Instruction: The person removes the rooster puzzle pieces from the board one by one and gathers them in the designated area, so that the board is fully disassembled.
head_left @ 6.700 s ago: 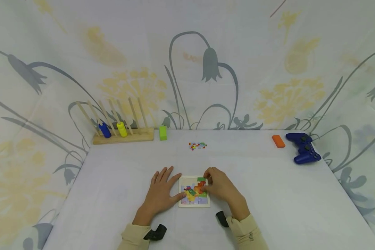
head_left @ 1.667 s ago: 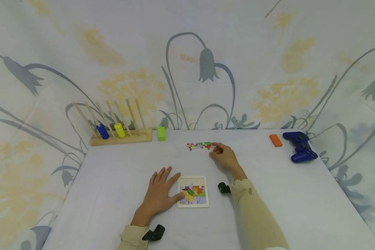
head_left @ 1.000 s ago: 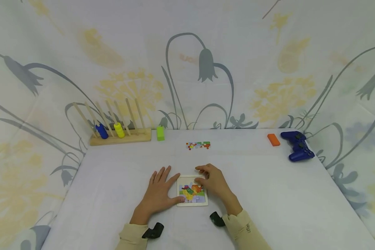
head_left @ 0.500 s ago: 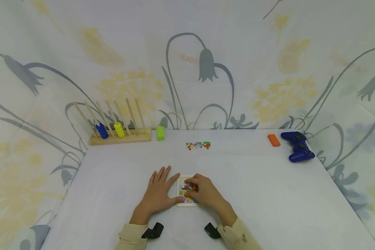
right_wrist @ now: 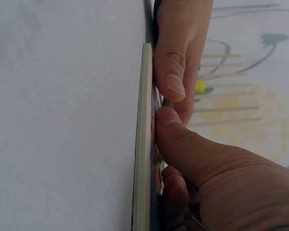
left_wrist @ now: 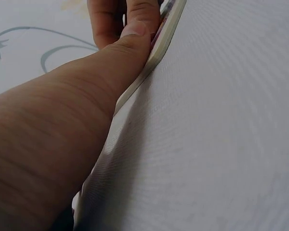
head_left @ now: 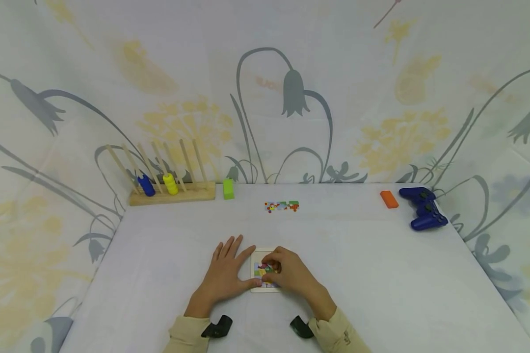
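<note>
A small picture puzzle in a pale wooden tray [head_left: 256, 251] lies in front of me, its upper row bare. My left hand [head_left: 224, 274] rests beside it with spread fingers, the thumb pressing the lower left of the puzzle. Over the puzzle's middle and right, my right hand [head_left: 291, 271] curls thumb and fingers as if around a puzzle piece, which the hand mostly hides. In the right wrist view the right thumb [right_wrist: 176, 127] touches the puzzle surface close to the left thumb [right_wrist: 174, 82]. Several loose puzzle pieces [head_left: 282, 206] form a row farther back.
At the back left stands a wooden peg rack [head_left: 181, 195] with blue rings [head_left: 146, 186] and yellow rings [head_left: 171, 184]. A green block [head_left: 228, 189] is beside it. An orange block [head_left: 389, 199] and a blue game controller [head_left: 424, 209] lie at the back right.
My right hand has come back from the row of loose pieces to the puzzle, then settled over its middle. The row has grown longer rightward. My left hand has stayed put.
</note>
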Demonstrator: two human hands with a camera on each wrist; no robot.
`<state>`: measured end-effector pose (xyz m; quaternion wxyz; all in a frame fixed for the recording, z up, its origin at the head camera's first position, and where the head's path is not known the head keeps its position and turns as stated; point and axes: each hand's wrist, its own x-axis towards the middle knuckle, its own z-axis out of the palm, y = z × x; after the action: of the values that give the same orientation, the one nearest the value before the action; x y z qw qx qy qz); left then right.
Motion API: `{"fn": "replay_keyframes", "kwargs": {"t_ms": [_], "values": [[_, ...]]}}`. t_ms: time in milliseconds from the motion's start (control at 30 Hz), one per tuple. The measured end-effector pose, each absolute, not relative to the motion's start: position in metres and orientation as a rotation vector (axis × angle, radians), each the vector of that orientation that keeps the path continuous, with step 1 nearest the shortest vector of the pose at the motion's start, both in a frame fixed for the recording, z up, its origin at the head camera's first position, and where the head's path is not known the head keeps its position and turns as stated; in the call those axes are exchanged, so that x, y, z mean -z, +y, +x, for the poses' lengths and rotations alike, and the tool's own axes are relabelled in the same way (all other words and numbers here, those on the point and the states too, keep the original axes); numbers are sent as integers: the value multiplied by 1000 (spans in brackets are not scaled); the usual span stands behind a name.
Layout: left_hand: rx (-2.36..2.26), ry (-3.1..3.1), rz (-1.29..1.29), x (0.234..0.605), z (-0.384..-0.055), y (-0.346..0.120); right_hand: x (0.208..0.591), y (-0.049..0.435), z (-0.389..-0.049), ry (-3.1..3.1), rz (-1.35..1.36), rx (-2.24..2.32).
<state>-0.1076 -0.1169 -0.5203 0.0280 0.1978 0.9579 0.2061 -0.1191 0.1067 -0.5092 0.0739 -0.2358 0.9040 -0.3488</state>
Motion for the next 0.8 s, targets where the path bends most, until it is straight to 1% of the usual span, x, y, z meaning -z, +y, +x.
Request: {"fn": "replay_keyframes", "kwargs": {"t_ms": [367, 800], "values": [[-633, 2964, 597, 522, -108, -117, 508, 108, -118, 2652, -722, 1108], [-666, 2959, 603, 522, -108, -116, 508, 110, -117, 2613, -675, 1125]]}}
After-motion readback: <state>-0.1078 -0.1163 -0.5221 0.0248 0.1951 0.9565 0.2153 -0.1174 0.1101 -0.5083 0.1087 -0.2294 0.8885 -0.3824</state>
